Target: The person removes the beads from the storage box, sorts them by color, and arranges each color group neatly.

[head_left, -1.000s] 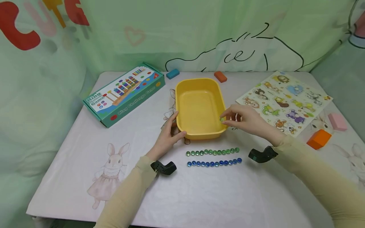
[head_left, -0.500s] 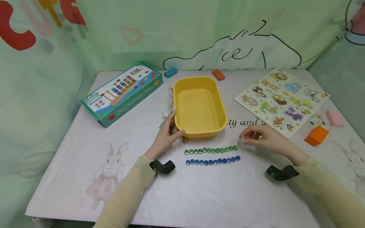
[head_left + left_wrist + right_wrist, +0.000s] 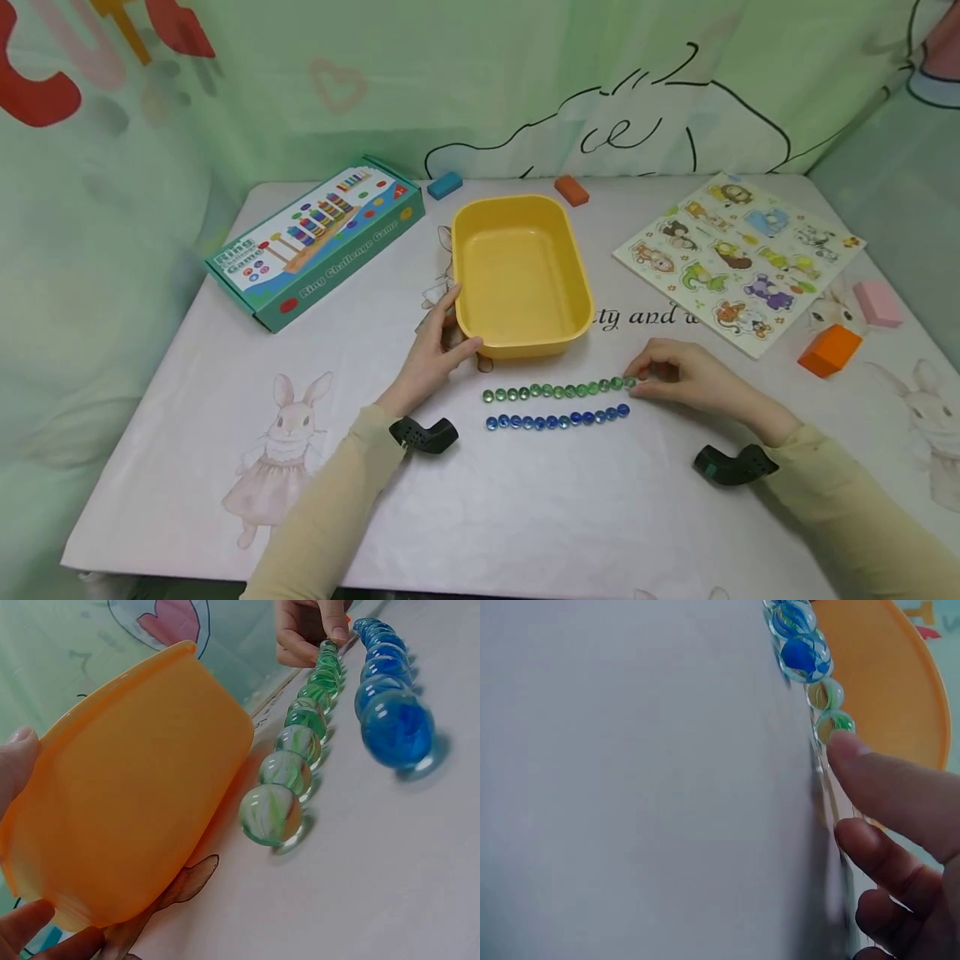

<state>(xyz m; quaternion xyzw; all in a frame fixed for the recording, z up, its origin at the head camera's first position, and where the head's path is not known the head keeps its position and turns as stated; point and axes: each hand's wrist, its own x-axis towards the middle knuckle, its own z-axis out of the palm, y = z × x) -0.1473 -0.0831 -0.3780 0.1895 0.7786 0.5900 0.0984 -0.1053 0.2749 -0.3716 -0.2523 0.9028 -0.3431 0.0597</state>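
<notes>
My left hand (image 3: 426, 360) holds the near left corner of a yellow plastic bin (image 3: 525, 348), thumb and fingers spread round its wall. Inside, the bin shows only its bare bottom. In front of it lies a row of green-swirled glass marbles (image 3: 558, 391). A row of blue marbles (image 3: 564, 422) runs roughly parallel, nearer to me. At the right end of the green row, my right hand (image 3: 693, 379) pinches a green marble (image 3: 631, 383) between thumb and fingertips, down at table level. The right wrist view shows the thumb against a green marble (image 3: 834, 724).
A green ring game box (image 3: 318, 242) lies at the back left. Blue (image 3: 445, 185) and red-orange (image 3: 572, 191) blocks sit behind the bin. To the right are an animal puzzle board (image 3: 738, 258), an orange block (image 3: 829, 350) and a pink block (image 3: 877, 302).
My right hand has moved from the bin's right rim, carrying a green marble, down to the right end of the green row. The left hand keeps its hold on the bin.
</notes>
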